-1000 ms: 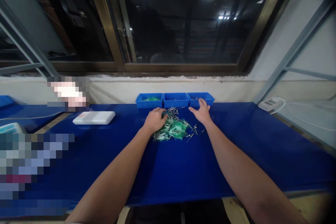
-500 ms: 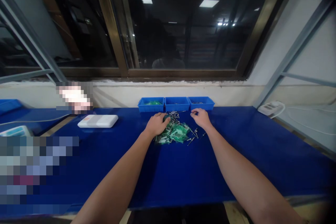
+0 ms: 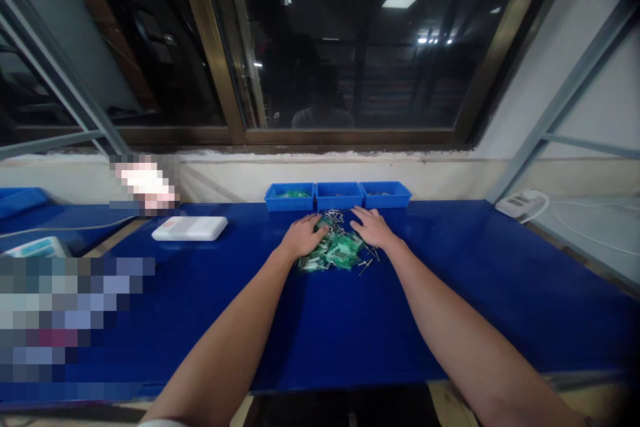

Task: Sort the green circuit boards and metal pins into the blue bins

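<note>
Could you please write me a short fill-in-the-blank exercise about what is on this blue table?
The left hand and right hand are both at a pile of green pieces and metal pins. Behind the pile stand ____ blue bins. Green pieces show in the ____ bin. The flat white case lies to the ____ of the pile.

Missing words: three; leftmost; left.

Nothing readable on the board in this one, folks! The white plastic case (image 3: 189, 229) showed a small orange-pink patch (image 3: 171, 223) at one end, but no letters came through (and believe me, I looked). Over by the wall, the white device (image 3: 521, 204) carried dark markings (image 3: 520, 200) on top, too small to read. The green packets (image 3: 333, 250) in the heap gave up nothing legible either.
</note>
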`<state>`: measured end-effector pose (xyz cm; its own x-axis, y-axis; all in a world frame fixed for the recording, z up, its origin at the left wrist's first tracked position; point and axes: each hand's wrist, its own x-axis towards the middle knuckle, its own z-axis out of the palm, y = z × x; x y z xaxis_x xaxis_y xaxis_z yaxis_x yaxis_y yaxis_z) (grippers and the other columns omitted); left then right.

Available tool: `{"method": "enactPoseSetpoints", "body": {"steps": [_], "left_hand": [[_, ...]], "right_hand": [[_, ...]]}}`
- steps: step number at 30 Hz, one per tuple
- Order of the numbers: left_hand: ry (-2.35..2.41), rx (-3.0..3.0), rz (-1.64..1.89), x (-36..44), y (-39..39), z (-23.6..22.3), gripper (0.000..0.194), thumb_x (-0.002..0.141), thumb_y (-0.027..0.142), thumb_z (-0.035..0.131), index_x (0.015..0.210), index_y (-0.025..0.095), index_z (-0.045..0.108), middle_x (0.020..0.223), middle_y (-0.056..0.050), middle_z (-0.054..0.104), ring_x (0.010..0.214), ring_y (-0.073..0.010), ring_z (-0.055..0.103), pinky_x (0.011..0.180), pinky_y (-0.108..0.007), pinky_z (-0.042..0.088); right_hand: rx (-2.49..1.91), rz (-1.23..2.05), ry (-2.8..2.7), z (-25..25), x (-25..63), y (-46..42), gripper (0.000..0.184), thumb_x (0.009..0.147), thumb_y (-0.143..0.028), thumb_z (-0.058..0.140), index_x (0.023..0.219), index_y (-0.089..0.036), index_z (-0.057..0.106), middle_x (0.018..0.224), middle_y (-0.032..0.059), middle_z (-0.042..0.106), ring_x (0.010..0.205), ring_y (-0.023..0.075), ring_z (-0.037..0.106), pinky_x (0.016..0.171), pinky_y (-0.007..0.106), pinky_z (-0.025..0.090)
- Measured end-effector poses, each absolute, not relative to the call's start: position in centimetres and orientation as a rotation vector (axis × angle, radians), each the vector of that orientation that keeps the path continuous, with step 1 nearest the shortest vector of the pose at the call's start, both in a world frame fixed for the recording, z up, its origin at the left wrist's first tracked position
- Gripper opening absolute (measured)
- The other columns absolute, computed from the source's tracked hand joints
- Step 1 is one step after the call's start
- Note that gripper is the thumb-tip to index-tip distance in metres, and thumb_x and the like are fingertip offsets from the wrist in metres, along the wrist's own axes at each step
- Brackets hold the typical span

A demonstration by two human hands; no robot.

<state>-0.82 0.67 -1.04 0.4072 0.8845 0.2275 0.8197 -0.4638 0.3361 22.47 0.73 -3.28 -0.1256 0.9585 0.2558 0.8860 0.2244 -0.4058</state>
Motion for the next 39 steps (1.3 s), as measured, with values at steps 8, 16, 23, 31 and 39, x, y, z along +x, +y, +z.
{"method": "enactPoseSetpoints", "body": {"steps": [8, 16, 23, 31, 39], "left_hand": [[1.505, 2.497, 0.559, -0.8, 0.6, -1.0, 0.057, 0.088, 0.054, 0.031, 0.13, 0.018, 0.048, 0.136, -0.01, 0.046, 0.128, -0.0232, 0.039, 0.105, -0.037, 0.029], [1.497, 2.496, 0.54, -0.8, 0.2, -0.5, 0.059, 0.089, 0.054, 0.029, 0.13, 0.016, 0.048, 0.136, -0.011, 0.045, 0.128, -0.0245, 0.039, 0.106, -0.039, 0.029], [1.493, 2.517, 0.535, -0.9, 0.4, -0.7, 0.061, 0.089, 0.056, 0.027, 0.13, 0.017, 0.048, 0.136, -0.01, 0.046, 0.127, -0.0241, 0.04, 0.105, -0.037, 0.029], [1.488, 2.512, 0.51, -1.1, 0.7, -1.0, 0.063, 0.088, 0.058, 0.025, 0.133, 0.018, 0.045, 0.137, -0.01, 0.044, 0.129, -0.0236, 0.037, 0.106, -0.037, 0.028], [1.494, 2.503, 0.499, -1.0, 0.4, -0.6, 0.063, 0.088, 0.057, 0.024, 0.132, 0.018, 0.045, 0.137, -0.01, 0.044, 0.129, -0.0234, 0.038, 0.106, -0.037, 0.028]], "right_hand": [[-1.673, 0.047, -2.116, -2.6, 22.0, 1.0, 0.047, 0.088, -0.039, 0.035, 0.13, -0.022, 0.048, 0.136, 0.0046, 0.046, 0.116, 0.028, 0.041, 0.095, 0.043, 0.035], [-1.739, -0.025, -2.144, -1.7, 20.9, 1.6, 0.037, 0.088, -0.032, 0.037, 0.115, -0.021, 0.059, 0.119, 0.0097, 0.054, 0.108, 0.0283, 0.045, 0.086, 0.04, 0.042], [-1.854, 0.049, -2.124, -0.7, 20.9, 1.5, 0.025, 0.083, -0.019, 0.045, 0.103, -0.02, 0.06, 0.109, 0.01, 0.057, 0.103, 0.0239, 0.05, 0.084, 0.034, 0.042], [-1.978, 0.301, -1.959, -0.6, 22.6, 1.0, 0.022, 0.077, -0.017, 0.057, 0.096, -0.022, 0.065, 0.096, 0.0079, 0.067, 0.092, 0.0199, 0.06, 0.073, 0.026, 0.042], [-1.949, 0.26, -1.994, -0.9, 23.1, 0.3, 0.017, 0.075, -0.016, 0.054, 0.087, -0.022, 0.065, 0.099, 0.007, 0.065, 0.092, 0.0209, 0.059, 0.069, 0.027, 0.04]]}}
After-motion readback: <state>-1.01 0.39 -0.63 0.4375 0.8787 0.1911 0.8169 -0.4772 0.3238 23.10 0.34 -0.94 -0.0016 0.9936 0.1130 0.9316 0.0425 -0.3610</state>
